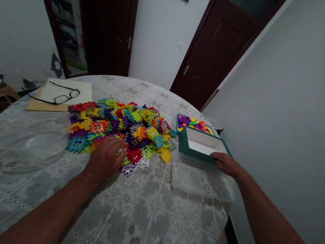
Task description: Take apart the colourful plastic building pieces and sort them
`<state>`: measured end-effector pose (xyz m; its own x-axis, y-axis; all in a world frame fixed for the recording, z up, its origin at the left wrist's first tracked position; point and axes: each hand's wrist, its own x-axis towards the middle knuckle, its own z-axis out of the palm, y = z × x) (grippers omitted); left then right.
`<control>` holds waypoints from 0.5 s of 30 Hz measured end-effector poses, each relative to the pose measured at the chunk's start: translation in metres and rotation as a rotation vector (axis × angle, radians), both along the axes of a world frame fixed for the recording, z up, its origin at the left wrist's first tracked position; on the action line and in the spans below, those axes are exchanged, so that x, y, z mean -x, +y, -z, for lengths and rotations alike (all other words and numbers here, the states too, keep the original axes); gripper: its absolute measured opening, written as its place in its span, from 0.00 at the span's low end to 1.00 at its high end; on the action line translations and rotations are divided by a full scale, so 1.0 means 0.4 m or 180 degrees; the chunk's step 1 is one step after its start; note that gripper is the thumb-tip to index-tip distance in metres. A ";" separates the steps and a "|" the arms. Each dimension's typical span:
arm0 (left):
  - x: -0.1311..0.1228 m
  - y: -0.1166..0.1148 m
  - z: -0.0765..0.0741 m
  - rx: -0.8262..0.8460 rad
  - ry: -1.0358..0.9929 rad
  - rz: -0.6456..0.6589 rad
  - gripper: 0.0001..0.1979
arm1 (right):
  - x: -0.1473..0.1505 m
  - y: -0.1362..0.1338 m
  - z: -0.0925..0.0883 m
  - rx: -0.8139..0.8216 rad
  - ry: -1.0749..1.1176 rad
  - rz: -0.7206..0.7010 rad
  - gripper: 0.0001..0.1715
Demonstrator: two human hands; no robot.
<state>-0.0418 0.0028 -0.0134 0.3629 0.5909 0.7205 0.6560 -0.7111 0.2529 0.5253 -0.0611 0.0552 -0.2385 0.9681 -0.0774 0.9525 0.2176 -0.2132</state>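
Head view: right fingers (216, 155) grip the likely light, stiff box (203, 143) by its edge at four o'clock; left fingers' (122, 144) hold is unclear.

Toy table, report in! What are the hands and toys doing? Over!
Left hand at toy pile's near edge. Right hand gripping green box. Box partly blocking view of tray behind.

A loose, multicolored heap of notched plastic pieces (122, 125). Right of the heap, a green box (184, 142), open, white inside.

Smooth plastic pieces (123, 126), matt green box (195, 151)
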 end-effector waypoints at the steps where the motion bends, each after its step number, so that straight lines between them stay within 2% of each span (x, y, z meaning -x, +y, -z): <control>1: 0.000 0.000 0.001 -0.0006 -0.0021 -0.0006 0.08 | 0.006 -0.002 0.002 -0.0043 -0.0025 -0.0005 0.21; 6: -0.001 0.000 0.005 0.0035 -0.0054 -0.0029 0.08 | 0.047 -0.019 0.007 -0.0087 0.0006 -0.0001 0.21; 9: -0.002 0.001 0.008 0.0016 -0.0055 -0.0030 0.08 | 0.074 -0.034 0.014 -0.0152 0.0049 0.0135 0.26; 12: -0.001 0.001 0.008 0.0002 -0.0040 -0.0010 0.08 | 0.094 -0.045 0.022 -0.0300 -0.0190 0.0347 0.31; 15: 0.000 0.000 0.005 -0.0067 -0.0008 0.0015 0.08 | 0.098 -0.051 0.027 -0.0210 -0.0505 0.0493 0.17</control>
